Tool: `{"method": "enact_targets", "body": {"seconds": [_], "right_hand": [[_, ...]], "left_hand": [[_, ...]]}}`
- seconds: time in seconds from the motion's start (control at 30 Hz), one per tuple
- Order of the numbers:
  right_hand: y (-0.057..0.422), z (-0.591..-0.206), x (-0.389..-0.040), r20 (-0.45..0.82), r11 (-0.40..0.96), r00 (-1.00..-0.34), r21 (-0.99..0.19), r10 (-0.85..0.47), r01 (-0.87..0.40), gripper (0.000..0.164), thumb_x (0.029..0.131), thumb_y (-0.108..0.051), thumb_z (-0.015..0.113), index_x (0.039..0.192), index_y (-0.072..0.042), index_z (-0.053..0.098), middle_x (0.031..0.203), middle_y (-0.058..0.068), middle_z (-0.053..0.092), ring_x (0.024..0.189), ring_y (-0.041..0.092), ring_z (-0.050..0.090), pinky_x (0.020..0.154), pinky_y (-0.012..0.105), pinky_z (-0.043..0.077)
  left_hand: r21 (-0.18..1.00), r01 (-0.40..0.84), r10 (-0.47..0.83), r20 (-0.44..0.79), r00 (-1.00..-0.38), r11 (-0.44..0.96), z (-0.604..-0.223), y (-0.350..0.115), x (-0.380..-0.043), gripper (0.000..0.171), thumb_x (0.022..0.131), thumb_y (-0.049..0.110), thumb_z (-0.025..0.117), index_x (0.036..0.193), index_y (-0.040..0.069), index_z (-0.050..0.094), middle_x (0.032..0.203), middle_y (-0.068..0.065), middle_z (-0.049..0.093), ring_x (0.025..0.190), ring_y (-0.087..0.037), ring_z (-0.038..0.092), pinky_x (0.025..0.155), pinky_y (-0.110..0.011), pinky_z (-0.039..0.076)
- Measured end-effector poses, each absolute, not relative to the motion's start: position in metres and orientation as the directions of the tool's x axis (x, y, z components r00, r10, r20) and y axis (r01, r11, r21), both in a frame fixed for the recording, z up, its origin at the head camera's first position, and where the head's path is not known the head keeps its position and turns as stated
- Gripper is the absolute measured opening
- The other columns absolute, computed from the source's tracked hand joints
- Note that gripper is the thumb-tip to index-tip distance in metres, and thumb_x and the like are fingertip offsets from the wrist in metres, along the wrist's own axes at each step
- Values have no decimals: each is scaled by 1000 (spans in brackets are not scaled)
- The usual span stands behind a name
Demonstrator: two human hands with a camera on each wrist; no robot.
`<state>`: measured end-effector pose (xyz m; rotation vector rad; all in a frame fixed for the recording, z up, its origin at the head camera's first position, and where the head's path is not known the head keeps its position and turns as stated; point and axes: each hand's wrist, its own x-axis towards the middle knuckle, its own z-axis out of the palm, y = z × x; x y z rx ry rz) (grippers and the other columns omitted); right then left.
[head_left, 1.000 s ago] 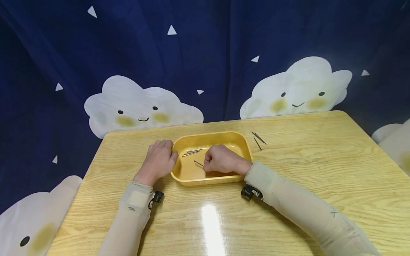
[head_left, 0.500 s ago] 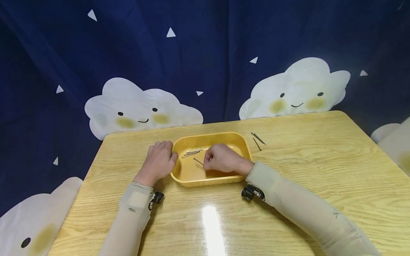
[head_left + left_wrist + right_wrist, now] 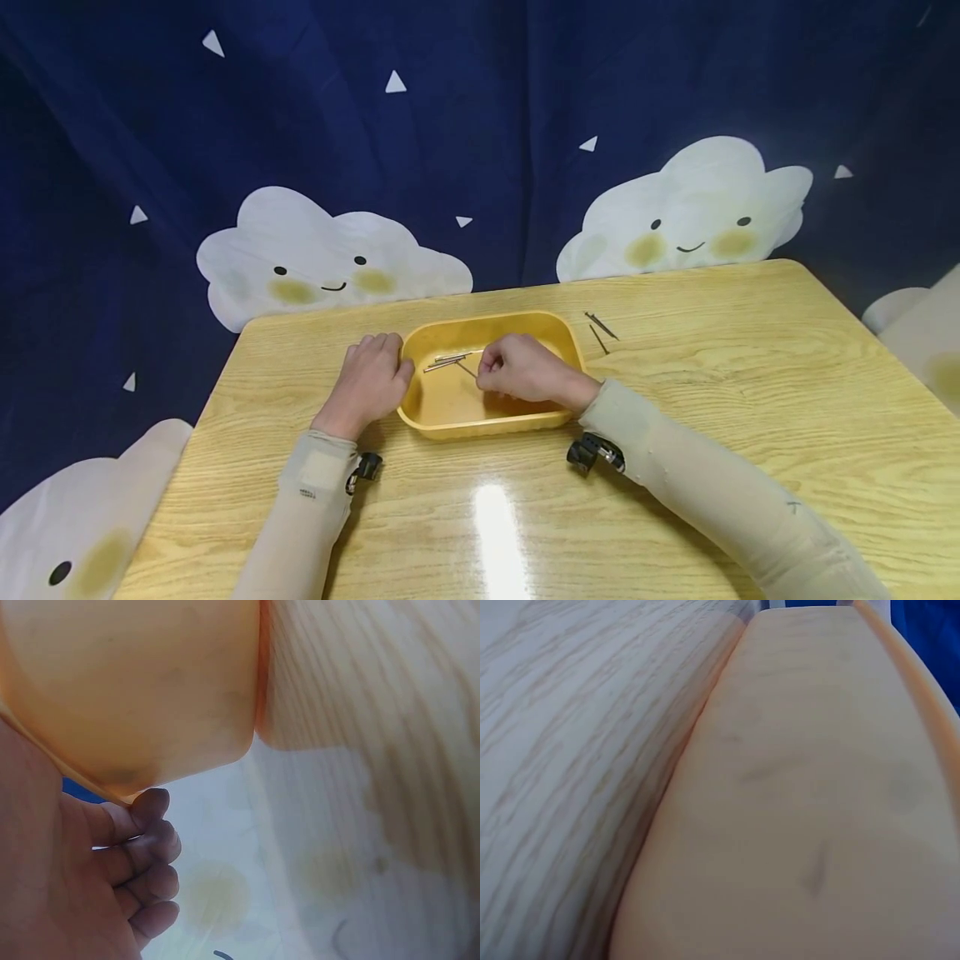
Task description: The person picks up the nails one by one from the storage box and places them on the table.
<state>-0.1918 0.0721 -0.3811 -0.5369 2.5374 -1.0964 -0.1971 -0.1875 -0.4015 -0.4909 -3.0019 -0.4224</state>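
A yellow plastic tray point(image 3: 468, 430) stands on the table, and my left hand point(image 3: 365, 383) grips its left end at the rim. In the left wrist view the curled fingers point(image 3: 154, 881) lie against the tray's point(image 3: 142, 682) edge. Inside the tray, my right hand point(image 3: 528, 368) pinches a nail point(image 3: 466, 368), whose head end points up and left. Several silvery nails point(image 3: 446, 362) lie together near the tray's left end, close to the held nail's head. From the right wrist only the tray's outer wall point(image 3: 802, 787) shows; the right hand is hidden there.
A few dark nails point(image 3: 602, 326) lie on the wooden table point(image 3: 720, 367) just right of the tray. Behind the table's far edge hangs a dark blue curtain point(image 3: 480, 125) with cloud faces.
My right hand has lifted slightly, and the pinched nail's head has moved up toward the nails in the tray. The left hand keeps its hold on the tray.
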Motion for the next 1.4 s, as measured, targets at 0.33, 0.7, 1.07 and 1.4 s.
{"method": "enact_targets", "body": {"seconds": [0.33, 0.7, 1.07, 1.4], "right_hand": [[80, -379, -191, -174, 501, -883, -862, -435, -77, 20, 88, -15, 61, 94, 1, 72, 68, 3, 65, 58, 15, 59, 56, 25, 46], [89, -383, -192, -157, 415, -883, -909, -442, -46, 20, 88, -10, 59, 96, 6, 69, 67, 2, 62, 56, 15, 55, 56, 25, 45], [99, -379, -190, -156, 381, -892, -924, -424, -19, 23, 91, -12, 60, 101, 7, 69, 70, 1, 62, 61, 15, 56, 60, 27, 48], [114, -376, -193, -136, 325, -913, -946, -384, 4, 17, 92, -11, 62, 96, 4, 68, 70, 2, 60, 61, 16, 54, 60, 27, 48]], "left_hand": [[251, 320, 299, 116, -947, 914, -403, -187, -198, 23, 103, 26, 42, 97, 8, 54, 84, -7, 52, 83, -28, 47, 78, -38, 33], [253, 324, 301, 127, -945, 912, -404, -187, -198, 20, 103, 23, 44, 96, 7, 54, 83, -6, 52, 83, -28, 48, 78, -40, 34], [250, 320, 297, 125, -947, 914, -403, -187, -198, 21, 104, 24, 42, 98, 7, 54, 83, -7, 51, 83, -28, 46, 77, -37, 32], [258, 324, 297, 140, -945, 910, -403, -186, -197, 20, 103, 23, 44, 96, 7, 55, 82, -6, 51, 80, -27, 46, 76, -37, 32]]}}
